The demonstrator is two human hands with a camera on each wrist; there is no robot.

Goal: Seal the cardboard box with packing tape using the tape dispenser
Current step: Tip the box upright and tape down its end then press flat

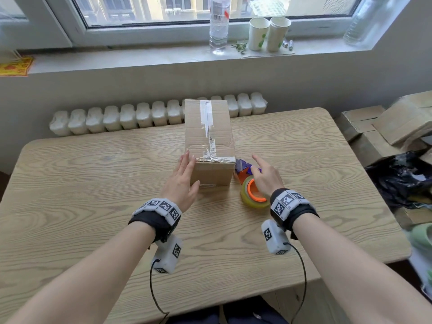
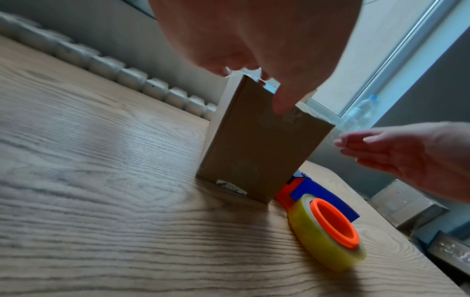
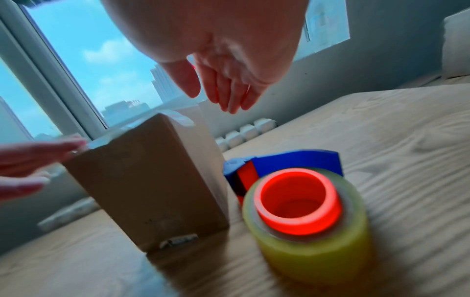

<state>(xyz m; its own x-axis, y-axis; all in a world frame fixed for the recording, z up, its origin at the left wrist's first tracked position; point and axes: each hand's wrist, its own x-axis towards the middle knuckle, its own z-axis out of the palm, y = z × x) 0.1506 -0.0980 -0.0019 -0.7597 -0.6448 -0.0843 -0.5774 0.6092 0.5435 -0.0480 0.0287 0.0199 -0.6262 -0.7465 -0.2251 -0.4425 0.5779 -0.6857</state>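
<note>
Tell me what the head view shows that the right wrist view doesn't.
Only the head view: the tape strip along the box top, two paper cups and a bottle on the sill, both wristbands. Only the right wrist view: sky and buildings through the window, the right hand from beneath. Both: box, tape dispenser, left hand, table.

The head view looks down and forward over the table point(image 1: 93, 183). Both wrist views sit low, close above it, facing the window past the fingers. All three share the box point(image 1: 209, 136) and dispenser point(image 2: 323, 221).
</note>
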